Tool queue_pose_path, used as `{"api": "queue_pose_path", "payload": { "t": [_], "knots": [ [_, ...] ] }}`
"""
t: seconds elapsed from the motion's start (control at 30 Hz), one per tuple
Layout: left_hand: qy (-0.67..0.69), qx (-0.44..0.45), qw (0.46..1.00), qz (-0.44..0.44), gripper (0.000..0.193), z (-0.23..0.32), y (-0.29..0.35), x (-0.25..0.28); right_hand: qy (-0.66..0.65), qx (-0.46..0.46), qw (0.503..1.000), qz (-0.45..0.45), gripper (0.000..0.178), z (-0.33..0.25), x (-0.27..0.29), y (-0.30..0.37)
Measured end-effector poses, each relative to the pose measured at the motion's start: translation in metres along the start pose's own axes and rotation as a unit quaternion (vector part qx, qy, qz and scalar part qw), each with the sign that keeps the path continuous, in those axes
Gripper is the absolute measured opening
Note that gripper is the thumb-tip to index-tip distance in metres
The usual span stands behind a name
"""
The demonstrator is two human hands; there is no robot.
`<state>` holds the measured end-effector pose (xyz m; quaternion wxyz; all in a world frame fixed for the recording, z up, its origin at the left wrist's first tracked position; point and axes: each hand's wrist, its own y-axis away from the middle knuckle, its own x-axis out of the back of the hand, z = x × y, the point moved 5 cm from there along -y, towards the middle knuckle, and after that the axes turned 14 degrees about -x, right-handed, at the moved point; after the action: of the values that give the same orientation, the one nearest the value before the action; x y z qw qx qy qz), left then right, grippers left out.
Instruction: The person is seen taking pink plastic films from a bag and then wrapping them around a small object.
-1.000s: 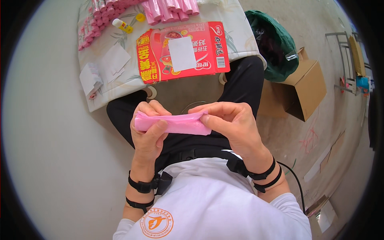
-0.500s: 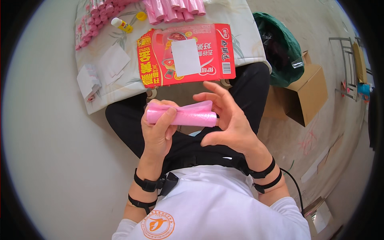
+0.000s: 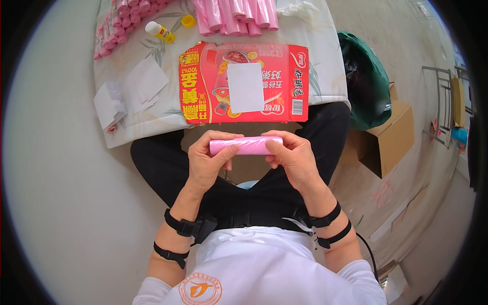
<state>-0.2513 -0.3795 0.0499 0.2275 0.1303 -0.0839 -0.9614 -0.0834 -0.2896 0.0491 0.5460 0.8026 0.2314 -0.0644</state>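
A shiny pink roll of plastic bags (image 3: 249,146) lies level above my lap, tightly wound. My left hand (image 3: 209,155) grips its left end, with the thumb along the near side and fingers behind. At the right end, my right hand (image 3: 294,155) is closed round the roll in the same manner. Just beyond my hands, a flattened red carton piece (image 3: 203,96) rests on the table, with a blank white paper slip (image 3: 246,87) on top of it.
On the covered table (image 3: 168,109) are a glue stick (image 3: 160,32), its yellow cap (image 3: 188,21), loose paper slips (image 3: 147,81), a paper stack (image 3: 109,104) and piled pink rolls (image 3: 236,15). To the right stand a green bag (image 3: 368,86) and an open cardboard box (image 3: 394,137).
My right hand has come in from open and taken hold of the roll's right end. The roll's loose flap now lies wound flat.
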Motion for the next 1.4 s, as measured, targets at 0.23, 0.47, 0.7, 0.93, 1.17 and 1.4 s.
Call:
{"api": "queue_pose_path", "payload": {
  "t": [0.23, 0.47, 0.7, 0.93, 1.17, 1.4],
  "knots": [
    [-0.036, -0.023, 0.999, 0.013, 0.017, -0.024, -0.03, 0.005, 0.384, 0.312, 0.866, 0.074, 0.025, -0.036, 0.011, -0.033],
    [-0.232, -0.155, 0.96, -0.024, 0.021, -0.034, -0.089, 0.02, 0.385, 0.343, 0.845, 0.139, 0.024, -0.056, 0.009, -0.086],
    [-0.346, -0.222, 0.909, -0.073, 0.018, -0.043, -0.103, 0.024, 0.407, 0.366, 0.818, 0.18, 0.021, -0.054, 0.012, -0.103],
    [-0.348, -0.202, 0.913, -0.066, 0.018, -0.04, -0.106, 0.022, 0.364, 0.341, 0.851, 0.166, 0.02, -0.051, 0.014, -0.106],
    [-0.333, -0.197, 0.918, -0.087, 0.021, -0.048, -0.108, 0.026, 0.36, 0.345, 0.853, 0.151, 0.02, -0.05, 0.018, -0.109],
    [-0.321, -0.189, 0.924, -0.084, 0.021, -0.052, -0.107, 0.025, 0.355, 0.333, 0.864, 0.132, 0.021, -0.049, 0.025, -0.114]
  ]
}}
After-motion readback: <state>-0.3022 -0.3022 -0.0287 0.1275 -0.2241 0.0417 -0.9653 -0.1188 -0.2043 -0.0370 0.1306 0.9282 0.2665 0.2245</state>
